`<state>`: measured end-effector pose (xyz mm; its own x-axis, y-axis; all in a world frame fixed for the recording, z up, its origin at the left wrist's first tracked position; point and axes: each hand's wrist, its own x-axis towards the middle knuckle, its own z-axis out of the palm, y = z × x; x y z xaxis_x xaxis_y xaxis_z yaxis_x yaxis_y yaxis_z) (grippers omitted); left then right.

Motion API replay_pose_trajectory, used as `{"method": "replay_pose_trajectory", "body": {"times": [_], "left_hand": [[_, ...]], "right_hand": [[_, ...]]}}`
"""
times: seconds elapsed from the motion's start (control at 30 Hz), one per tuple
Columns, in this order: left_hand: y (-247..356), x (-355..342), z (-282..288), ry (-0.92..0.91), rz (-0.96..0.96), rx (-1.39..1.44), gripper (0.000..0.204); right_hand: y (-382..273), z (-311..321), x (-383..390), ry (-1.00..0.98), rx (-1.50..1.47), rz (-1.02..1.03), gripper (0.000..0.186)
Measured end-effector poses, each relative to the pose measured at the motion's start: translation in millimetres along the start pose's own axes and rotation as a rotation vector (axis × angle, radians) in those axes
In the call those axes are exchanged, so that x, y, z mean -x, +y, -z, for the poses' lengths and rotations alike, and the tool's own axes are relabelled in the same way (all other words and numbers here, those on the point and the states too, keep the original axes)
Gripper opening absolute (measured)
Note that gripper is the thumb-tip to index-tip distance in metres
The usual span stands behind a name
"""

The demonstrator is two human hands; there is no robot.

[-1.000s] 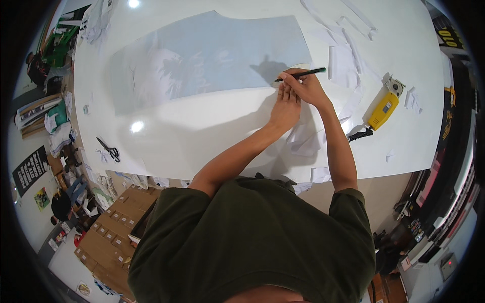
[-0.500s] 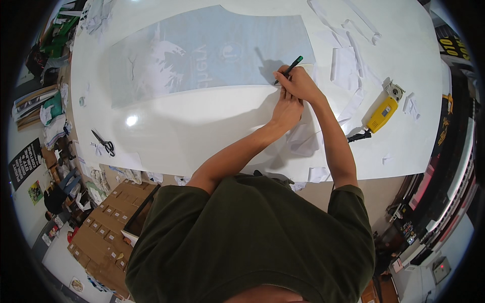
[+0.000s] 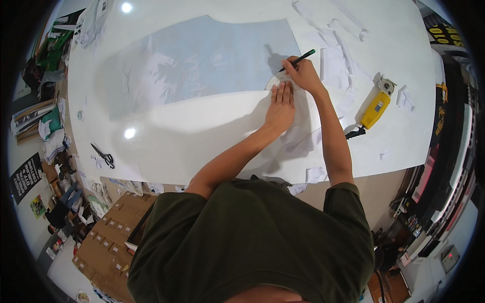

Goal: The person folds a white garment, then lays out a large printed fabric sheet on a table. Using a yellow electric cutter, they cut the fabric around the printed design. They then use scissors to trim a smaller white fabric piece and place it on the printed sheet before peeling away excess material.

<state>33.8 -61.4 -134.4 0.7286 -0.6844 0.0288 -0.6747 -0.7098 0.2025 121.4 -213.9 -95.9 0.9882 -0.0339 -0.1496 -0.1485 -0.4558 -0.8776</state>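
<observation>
Lying at the near right corner of the blue sheet (image 3: 242, 45), a curved card (image 3: 274, 79) is being pressed by the flat left hand (image 3: 281, 111), seemingly for steadiness; the right hand (image 3: 306, 77) is gripping a pen (image 3: 307, 53) near the card.

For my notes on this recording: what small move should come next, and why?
Probably the right hand should draw the pen along the curved edge of the pale template: the pen's tip appears close to that edge, and the left hand rests its fingers on the template.
</observation>
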Motion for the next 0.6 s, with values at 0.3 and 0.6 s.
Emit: {"method": "replay_pose_trajectory", "body": {"times": [0.3,0.6], "left_hand": [[1,2,2,-0.019,0.007,0.084,0.063],[9,34,15,0.022,-0.054,-0.048,0.064]], "right_hand": [[43,82,28,0.391,0.033,-0.116,0.038],[46,67,126,0.495,0.028,-0.320,0.048]]}}
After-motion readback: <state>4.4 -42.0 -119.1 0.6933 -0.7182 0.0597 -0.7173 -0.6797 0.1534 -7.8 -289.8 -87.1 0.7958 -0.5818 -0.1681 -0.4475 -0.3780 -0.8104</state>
